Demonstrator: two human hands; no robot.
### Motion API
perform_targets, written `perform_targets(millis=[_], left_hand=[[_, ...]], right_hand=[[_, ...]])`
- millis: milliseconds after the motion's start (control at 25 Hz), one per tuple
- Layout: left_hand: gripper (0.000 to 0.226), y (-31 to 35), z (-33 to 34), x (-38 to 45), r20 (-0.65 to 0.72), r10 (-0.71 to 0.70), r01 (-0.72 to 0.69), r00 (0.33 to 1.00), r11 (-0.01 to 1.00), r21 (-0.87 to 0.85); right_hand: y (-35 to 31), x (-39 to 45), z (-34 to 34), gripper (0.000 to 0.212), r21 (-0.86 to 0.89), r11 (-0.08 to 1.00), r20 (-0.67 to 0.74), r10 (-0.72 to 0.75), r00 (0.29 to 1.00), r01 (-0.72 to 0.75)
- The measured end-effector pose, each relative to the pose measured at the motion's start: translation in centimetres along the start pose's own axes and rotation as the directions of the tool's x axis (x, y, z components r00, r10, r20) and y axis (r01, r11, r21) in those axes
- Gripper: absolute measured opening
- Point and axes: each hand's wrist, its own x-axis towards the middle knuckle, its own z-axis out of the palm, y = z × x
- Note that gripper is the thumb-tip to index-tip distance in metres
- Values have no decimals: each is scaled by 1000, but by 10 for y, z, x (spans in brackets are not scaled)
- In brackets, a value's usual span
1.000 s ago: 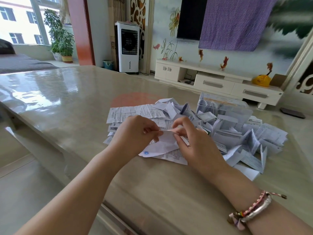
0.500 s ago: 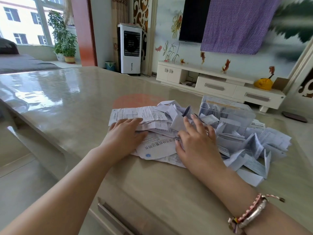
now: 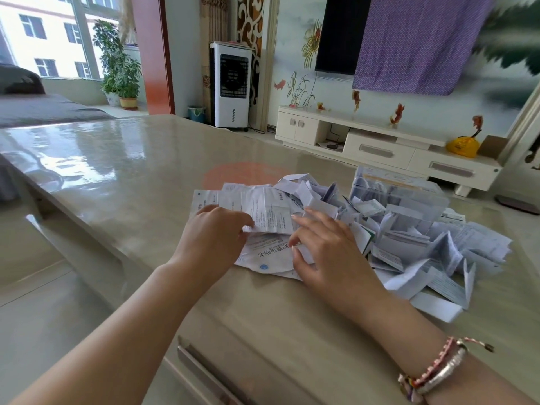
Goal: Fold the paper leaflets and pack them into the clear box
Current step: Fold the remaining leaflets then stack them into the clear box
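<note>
A loose pile of white printed paper leaflets [image 3: 423, 249] covers the table's middle and right. Behind the pile stands the clear box [image 3: 400, 191] with folded leaflets inside. My left hand [image 3: 213, 238] pinches the near edge of an unfolded leaflet [image 3: 263, 209] and holds it slightly off the pile. Under that edge lies a flat leaflet with a blue logo [image 3: 268, 260]. My right hand [image 3: 327, 249] rests on these papers with fingers spread, the fingertips touching the lifted leaflet's right side. A bracelet sits on the right wrist.
The glossy beige table [image 3: 117, 176] stretches far to the left and back; its near edge [image 3: 204, 372] runs just below my forearms. A white TV cabinet [image 3: 380, 147], a cooler fan [image 3: 232, 83] and a potted plant [image 3: 119, 71] stand beyond the table.
Half a second ago both hands pressed flat on the blue-logo leaflet. My left hand now pinches the edge of another unfolded leaflet, and my right hand has shifted slightly toward it.
</note>
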Motion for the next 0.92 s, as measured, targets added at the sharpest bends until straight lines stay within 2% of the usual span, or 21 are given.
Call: perform_targets(millis=[160,240,280,360,480,560,640,760,920], left_hand=[[18,3,-6,-3,-127,-80,76,989,996,-39],[14,2,-8,-2,-157,-221,185,963,959,-215],[11,1,-9,-2,-130,-289,234,948,915,-328],[11,-1,-8,0,-61,-338,267,939,831,-489],[20,-2,-10,0,25,-315,254,949,711,-656],[26,-2,-11,-1,113,-273,268,955,639,-721],[26,-4,-8,-2,200,-204,285,958,657,-698],[25,-5,-1,-4,283,-122,283,951,705,-650],[22,-3,0,-7,274,-35,188,961,810,-555]], right_hand=[[1,-1,-2,26,35,999,2,35,999,-35],[2,-1,-3,28,38,998,21,45,999,-46],[3,-1,-4,29,55,997,36,48,998,-50],[3,-1,-7,30,106,992,72,55,996,-62],[0,-3,-12,28,189,973,97,120,988,-136],[0,-2,-12,33,313,936,20,165,986,-163],[4,0,-11,42,440,881,-77,230,970,-174],[7,2,-10,46,550,794,-44,339,940,-260],[14,2,-7,44,543,805,-89,338,937,-239]])
